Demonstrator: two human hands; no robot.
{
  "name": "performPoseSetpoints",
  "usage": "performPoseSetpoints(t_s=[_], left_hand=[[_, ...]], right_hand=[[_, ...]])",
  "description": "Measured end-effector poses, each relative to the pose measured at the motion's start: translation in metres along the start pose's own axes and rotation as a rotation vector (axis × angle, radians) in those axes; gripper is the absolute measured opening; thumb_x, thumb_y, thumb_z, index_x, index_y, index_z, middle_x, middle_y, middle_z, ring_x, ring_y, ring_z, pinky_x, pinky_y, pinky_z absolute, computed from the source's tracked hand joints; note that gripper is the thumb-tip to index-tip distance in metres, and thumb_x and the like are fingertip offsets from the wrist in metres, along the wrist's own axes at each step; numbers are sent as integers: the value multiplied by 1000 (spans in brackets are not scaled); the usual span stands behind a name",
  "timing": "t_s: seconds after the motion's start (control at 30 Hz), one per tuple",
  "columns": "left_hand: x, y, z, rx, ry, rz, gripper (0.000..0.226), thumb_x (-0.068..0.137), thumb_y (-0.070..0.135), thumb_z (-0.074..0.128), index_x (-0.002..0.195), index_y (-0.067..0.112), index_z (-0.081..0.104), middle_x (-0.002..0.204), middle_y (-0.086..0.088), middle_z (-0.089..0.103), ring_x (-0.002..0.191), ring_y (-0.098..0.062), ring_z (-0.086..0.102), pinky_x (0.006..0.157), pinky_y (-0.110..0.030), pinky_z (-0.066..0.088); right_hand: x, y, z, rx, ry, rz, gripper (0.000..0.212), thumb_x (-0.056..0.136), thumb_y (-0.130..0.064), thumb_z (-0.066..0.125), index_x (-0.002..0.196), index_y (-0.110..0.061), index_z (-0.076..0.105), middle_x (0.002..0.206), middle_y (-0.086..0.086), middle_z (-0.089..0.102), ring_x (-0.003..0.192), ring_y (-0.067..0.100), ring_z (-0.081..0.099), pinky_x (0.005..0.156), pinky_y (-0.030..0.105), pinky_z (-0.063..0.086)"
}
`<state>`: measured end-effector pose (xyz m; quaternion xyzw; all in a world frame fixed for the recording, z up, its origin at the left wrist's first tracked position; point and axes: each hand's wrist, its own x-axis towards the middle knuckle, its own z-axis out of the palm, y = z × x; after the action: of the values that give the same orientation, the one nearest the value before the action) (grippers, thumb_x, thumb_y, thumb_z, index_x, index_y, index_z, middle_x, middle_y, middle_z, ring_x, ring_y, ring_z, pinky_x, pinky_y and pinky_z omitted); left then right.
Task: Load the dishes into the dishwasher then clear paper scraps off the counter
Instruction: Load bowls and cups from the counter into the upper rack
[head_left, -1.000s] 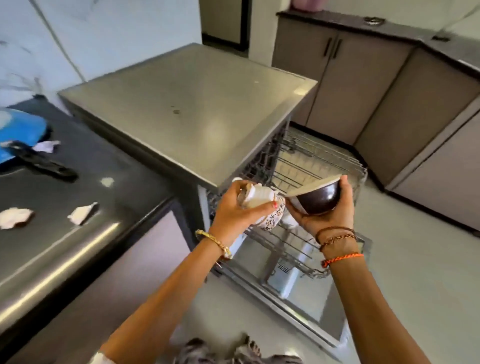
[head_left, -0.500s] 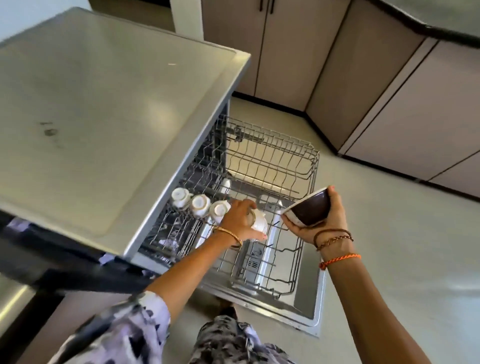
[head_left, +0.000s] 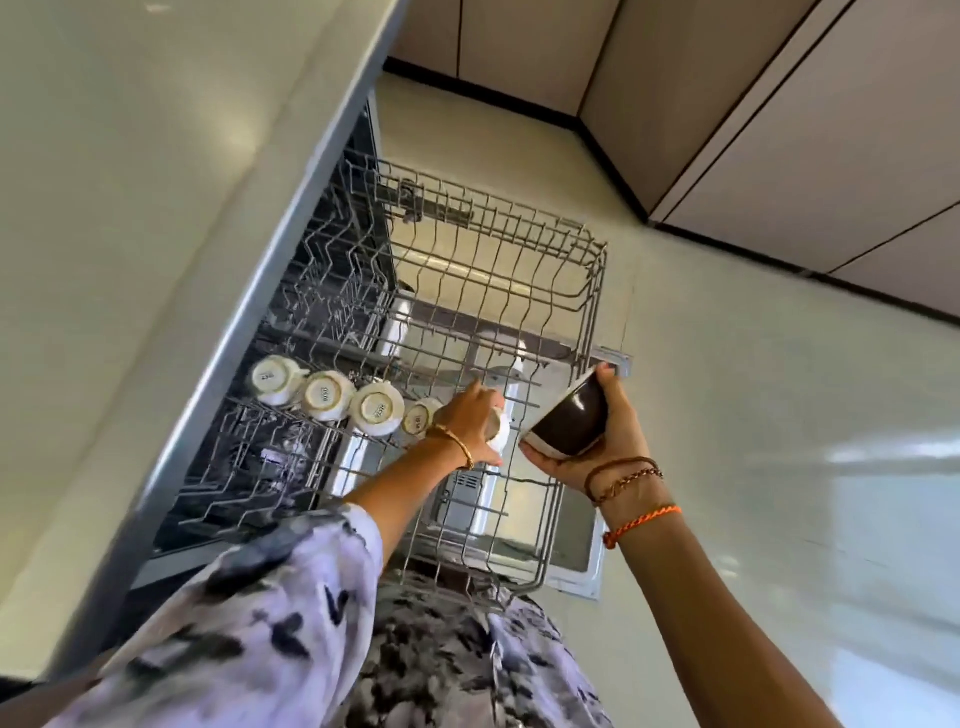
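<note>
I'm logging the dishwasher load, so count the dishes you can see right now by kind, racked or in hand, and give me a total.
White cups upside down in the upper rack: 4
White cup in the left hand: 1
Dark bowl in the right hand: 1
Total: 6 dishes

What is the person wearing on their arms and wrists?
The left arm has a loose white sleeve with dark blotchy print and a gold bangle at the wrist. The right arm is bare, with brown beaded cords and an orange braided thread.
</note>
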<state>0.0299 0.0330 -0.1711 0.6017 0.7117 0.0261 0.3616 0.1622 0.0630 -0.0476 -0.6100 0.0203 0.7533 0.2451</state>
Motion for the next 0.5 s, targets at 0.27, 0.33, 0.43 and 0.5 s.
performPoseSetpoints(t_s=[0.27, 0.33, 0.43, 0.5], left_hand=[[21, 6, 32, 151, -5, 8, 76, 67, 32, 80, 129, 16, 40, 133, -4, 41, 121, -25, 41, 98, -35, 42], [27, 9, 38, 138, -16, 0, 67, 71, 26, 76, 127, 14, 42, 130, -6, 43, 118, -25, 45, 94, -35, 45], [30, 7, 47, 115, -37, -56, 61, 76, 21, 73, 128, 15, 42, 130, -7, 43, 118, -24, 46, 94, -34, 45], [28, 4, 51, 129, -39, -76, 65, 74, 22, 74, 130, 16, 40, 131, -5, 42, 119, -23, 44, 94, -32, 45]], right_hand=[[24, -7, -10, -150, 36, 35, 39, 76, -50, 65, 93, -16, 55, 84, 8, 55, 78, 25, 56, 67, 44, 50], [27, -7, -13, -165, 35, 54, 48, 73, -50, 68, 106, -16, 56, 95, 11, 59, 82, 27, 59, 60, 42, 52], [31, -9, -18, -192, 73, 75, 66, 71, -47, 72, 125, -18, 49, 112, 13, 56, 86, 30, 59, 57, 42, 52], [32, -9, -23, -218, 73, 86, 68, 71, -46, 72, 128, -18, 47, 111, 12, 55, 83, 29, 58, 57, 41, 51]])
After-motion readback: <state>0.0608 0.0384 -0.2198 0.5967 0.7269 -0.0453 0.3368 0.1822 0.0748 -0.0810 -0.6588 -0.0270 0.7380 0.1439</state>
